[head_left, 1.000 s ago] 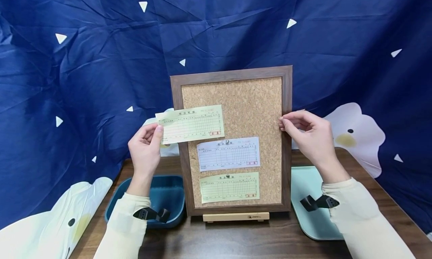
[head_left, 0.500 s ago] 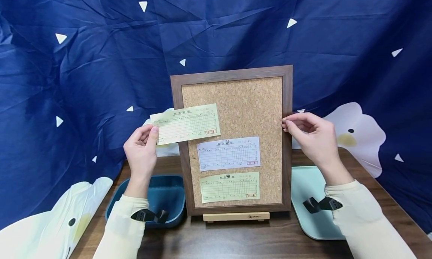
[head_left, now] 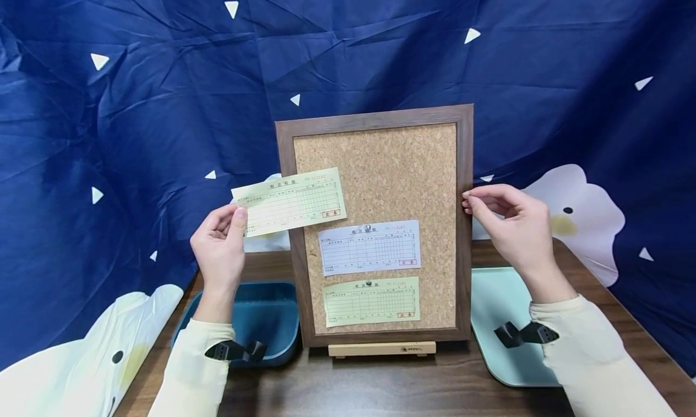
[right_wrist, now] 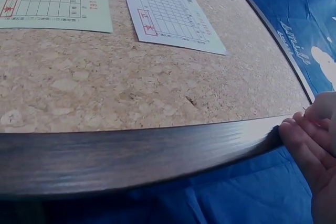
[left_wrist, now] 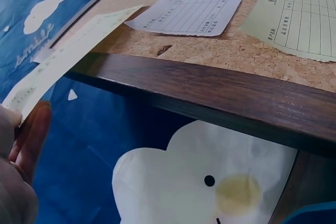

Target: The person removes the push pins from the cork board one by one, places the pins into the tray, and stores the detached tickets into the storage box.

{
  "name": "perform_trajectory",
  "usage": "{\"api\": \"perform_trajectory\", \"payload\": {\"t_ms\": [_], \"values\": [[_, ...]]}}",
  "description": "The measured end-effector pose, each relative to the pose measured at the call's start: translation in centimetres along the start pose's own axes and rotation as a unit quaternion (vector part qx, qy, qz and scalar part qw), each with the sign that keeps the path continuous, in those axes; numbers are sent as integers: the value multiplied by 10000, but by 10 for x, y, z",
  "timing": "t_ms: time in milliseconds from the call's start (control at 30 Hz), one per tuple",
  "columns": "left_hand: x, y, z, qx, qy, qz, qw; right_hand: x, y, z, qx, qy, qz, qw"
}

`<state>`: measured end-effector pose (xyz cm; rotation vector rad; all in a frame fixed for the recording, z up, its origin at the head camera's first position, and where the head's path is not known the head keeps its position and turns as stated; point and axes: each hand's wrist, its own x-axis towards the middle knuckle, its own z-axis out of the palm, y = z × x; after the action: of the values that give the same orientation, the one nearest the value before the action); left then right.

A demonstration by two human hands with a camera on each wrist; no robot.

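Observation:
My left hand [head_left: 219, 245] pinches the left end of a pale green receipt slip [head_left: 293, 202] between thumb and fingers. The slip tilts up to the right, and its right part lies in front of the cork board [head_left: 402, 169]. On the board, a white receipt slip [head_left: 370, 248] and a lower green receipt slip [head_left: 372, 302] each hang from a pushpin. My right hand [head_left: 511, 226] is beside the board's right frame, thumb and fingertips pinched together. A thin pin tip [right_wrist: 304, 109] shows at those fingertips in the right wrist view; the rest of the pushpin is hidden.
The board leans on a small wooden stand [head_left: 380, 349] on the brown table [head_left: 337, 387]. A dark blue bin [head_left: 272, 326] stands at its left, a pale green tray [head_left: 502, 338] at its right. Blue patterned cloth [head_left: 163, 133] hangs behind.
My left hand has moved left and slightly down with the green receipt slip, uncovering more cork. My right hand has shifted right, off the edge of the frame. The pinned slips stay put.

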<state>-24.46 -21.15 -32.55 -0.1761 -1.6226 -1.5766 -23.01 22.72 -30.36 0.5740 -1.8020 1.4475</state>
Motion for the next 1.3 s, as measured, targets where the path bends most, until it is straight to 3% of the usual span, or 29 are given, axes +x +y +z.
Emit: {"api": "perform_trajectory", "payload": {"t_ms": [333,933,1300], "values": [[1,-1,-2,65,72,33,9999,-3,7,-5,265,-37,-276,9993],[-2,-3,-8,-17,283,-39,9996,-9,6,-11,-348,-100,-108,9993],[-5,-5,-14,25,250,-75,9997,-11,9,-18,-258,11,-21,9997]]}}
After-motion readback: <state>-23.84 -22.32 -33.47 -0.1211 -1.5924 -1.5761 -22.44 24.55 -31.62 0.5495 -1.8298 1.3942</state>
